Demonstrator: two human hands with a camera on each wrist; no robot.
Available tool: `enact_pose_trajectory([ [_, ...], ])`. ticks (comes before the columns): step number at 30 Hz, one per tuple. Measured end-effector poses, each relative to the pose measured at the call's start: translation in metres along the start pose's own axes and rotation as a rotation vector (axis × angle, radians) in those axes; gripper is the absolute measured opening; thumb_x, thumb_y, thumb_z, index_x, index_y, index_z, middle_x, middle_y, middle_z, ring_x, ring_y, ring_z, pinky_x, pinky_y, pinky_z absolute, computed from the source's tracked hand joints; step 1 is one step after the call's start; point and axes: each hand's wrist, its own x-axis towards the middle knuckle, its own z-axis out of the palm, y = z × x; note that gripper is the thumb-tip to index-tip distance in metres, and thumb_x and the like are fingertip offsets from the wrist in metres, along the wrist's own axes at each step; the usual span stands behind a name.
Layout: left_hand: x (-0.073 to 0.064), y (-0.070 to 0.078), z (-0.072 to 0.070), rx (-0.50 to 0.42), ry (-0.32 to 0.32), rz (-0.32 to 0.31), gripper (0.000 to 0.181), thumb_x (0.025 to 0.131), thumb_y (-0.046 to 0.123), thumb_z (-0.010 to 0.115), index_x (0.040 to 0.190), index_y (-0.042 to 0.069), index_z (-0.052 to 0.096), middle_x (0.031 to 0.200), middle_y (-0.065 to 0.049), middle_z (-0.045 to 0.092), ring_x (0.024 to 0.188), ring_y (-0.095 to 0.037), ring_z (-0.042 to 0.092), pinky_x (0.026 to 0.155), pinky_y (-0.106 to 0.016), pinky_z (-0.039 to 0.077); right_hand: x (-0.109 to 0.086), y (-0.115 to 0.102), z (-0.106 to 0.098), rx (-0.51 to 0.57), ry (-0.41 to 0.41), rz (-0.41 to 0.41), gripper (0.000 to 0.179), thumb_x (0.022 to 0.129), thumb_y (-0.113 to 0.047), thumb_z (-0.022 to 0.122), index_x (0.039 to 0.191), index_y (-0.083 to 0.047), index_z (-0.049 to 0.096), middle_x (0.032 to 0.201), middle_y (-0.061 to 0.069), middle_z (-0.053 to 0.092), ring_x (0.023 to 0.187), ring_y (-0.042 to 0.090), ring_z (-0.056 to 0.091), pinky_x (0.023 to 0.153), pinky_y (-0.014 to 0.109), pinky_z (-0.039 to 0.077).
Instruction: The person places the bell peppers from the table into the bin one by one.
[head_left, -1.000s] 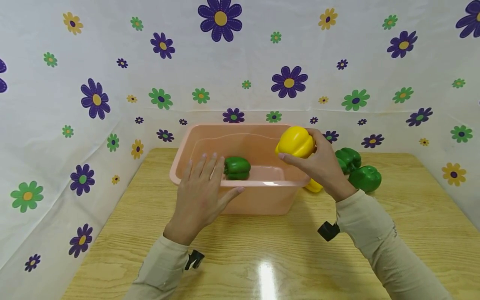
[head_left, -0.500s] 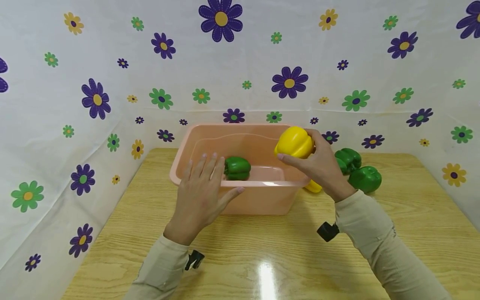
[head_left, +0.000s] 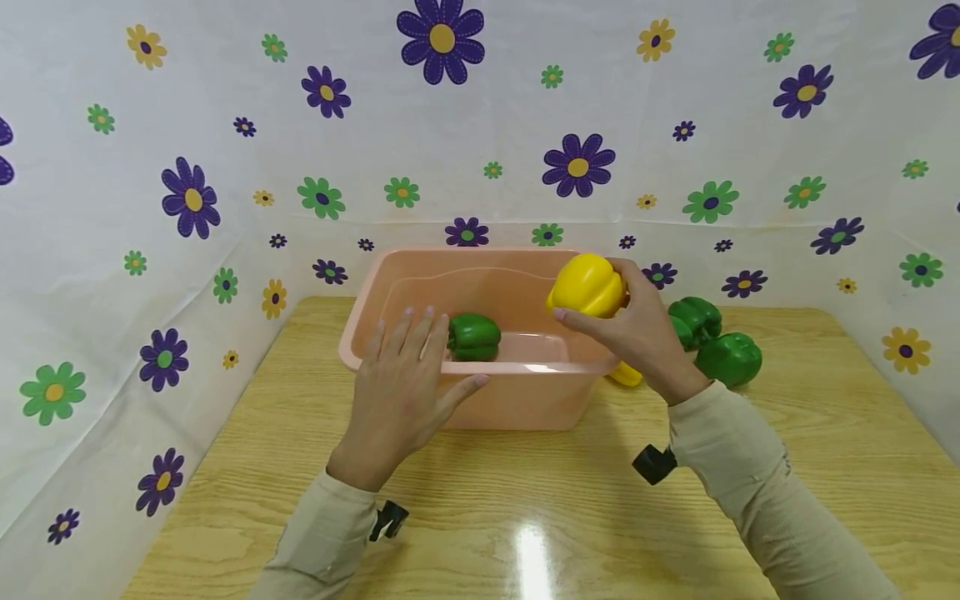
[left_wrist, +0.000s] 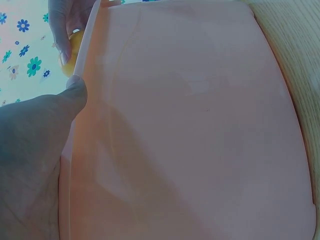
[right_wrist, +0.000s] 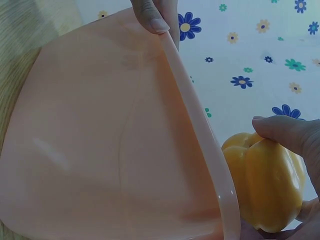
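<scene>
A yellow bell pepper point(head_left: 587, 285) is held over the right end of a pink plastic bin point(head_left: 517, 402). My right hand point(head_left: 648, 337) grips it between thumb and fingers; the right wrist view shows this pepper point(right_wrist: 265, 185) just beyond the bin's rim. On the bin's near rim, toward the left, rests my left hand point(head_left: 397, 400), fingers straight and spread over the opening. In the left wrist view its thumb point(left_wrist: 76, 92) touches the rim. Inside the bin lies a green bell pepper point(head_left: 476, 337), partly hidden by the left fingers.
To the right of the bin, several green bell peppers point(head_left: 729, 359) sit on the wooden table point(head_left: 465, 517). A yellow pepper point(head_left: 626, 374) shows partly between the bin's right end and my right hand. Behind the table hangs a white flowered cloth point(head_left: 495, 100).
My right hand and the yellow bell pepper have shifted very slightly left. The left hand, the bin and the other peppers look unmoved.
</scene>
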Motion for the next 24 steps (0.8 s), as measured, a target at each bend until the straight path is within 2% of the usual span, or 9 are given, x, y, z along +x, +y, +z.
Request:
enact_pose_trajectory([
  [24,-0.0011,-0.0004,-0.0003,-0.024,-0.007,-0.006,0.091,0.095,0.070,0.049,0.154,0.003,0.040,0.157,-0.019,0.040,0.148,-0.040,0.031,0.121,-0.059,0.016,-0.0011,-0.0025,-0.0015,-0.009,0.000,0.017,0.083,0.086,-0.033,0.082,0.149,-0.006,0.036,0.133,0.016,0.050,0.115,0.033,0.053,0.101,0.050,0.048],
])
